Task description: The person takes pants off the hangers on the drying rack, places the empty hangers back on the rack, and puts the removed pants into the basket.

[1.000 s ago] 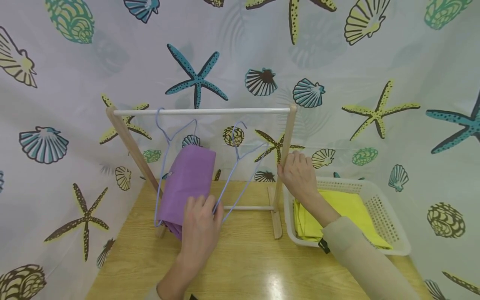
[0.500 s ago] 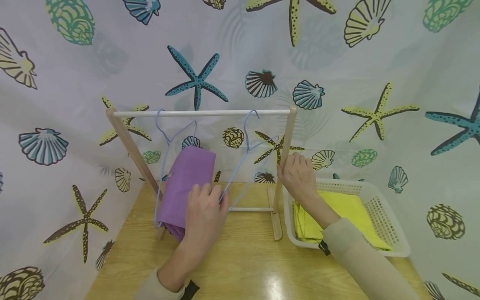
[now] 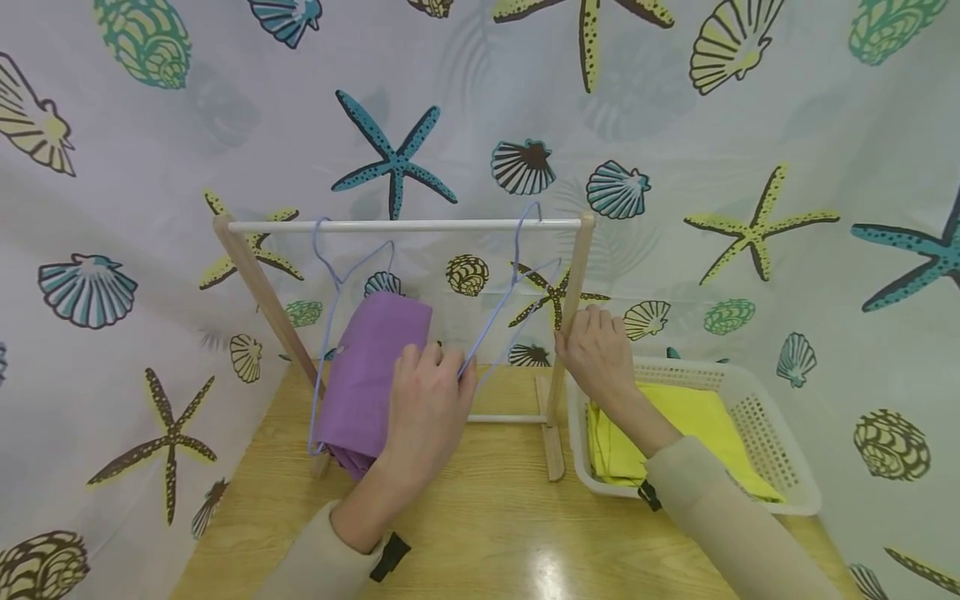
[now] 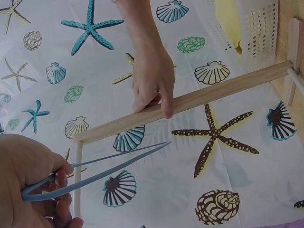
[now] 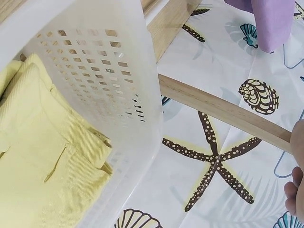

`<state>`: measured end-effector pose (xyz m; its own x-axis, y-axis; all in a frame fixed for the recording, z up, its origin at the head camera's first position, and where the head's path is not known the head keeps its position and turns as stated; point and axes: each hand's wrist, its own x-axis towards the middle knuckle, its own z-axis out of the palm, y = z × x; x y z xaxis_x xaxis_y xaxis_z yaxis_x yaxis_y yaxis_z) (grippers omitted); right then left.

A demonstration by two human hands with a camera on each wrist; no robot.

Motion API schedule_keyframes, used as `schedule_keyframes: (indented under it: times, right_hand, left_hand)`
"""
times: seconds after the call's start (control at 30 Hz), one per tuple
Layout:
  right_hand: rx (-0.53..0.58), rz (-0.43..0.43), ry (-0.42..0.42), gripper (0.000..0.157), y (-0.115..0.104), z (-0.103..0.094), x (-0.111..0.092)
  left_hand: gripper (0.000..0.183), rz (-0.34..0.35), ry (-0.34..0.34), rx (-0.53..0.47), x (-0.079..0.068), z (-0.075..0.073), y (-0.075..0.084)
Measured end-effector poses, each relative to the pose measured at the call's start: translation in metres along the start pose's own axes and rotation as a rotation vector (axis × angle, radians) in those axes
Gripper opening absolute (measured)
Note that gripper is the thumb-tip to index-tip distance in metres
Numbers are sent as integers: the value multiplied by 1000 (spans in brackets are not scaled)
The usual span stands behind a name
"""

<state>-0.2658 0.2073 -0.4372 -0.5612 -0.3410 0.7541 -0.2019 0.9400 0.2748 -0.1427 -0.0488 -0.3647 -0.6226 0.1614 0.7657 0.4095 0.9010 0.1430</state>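
Note:
My left hand (image 3: 431, 408) holds a blue wire clothes hanger (image 3: 516, 258) by one end. In the head view the hanger's hook overlaps the right part of the white rod (image 3: 435, 225); whether it rests there I cannot tell. My right hand (image 3: 596, 346) grips the rack's right wooden post (image 3: 576, 275); the left wrist view shows its fingers round that post (image 4: 228, 88). At the rod's left hangs a second blue hanger (image 3: 325, 333) bearing a folded purple cloth (image 3: 375, 358), partly hidden behind my left hand.
A white perforated basket (image 3: 787, 454) with folded yellow cloth (image 3: 697, 417) stands right of the rack on the wooden table (image 3: 480, 533). The left wooden post (image 3: 258, 287) rises beside the purple cloth. A shell-and-starfish patterned curtain (image 3: 480, 92) surrounds the table.
My left hand has moved up and to the right with the hanger; its hook rose from below the rod to rod height. My right hand has stayed on the post.

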Motion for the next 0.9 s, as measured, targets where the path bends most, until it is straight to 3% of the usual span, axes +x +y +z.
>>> schedule_keyframes:
  times: [0.37, 0.9]
  right_hand:
    - [-7, 1, 22, 44, 0, 2, 0]
    - [-40, -8, 49, 46, 0, 5, -1]
  left_hand:
    - [36, 35, -15, 70, 5, 12, 3]
    - [31, -10, -47, -11, 3, 30, 1]
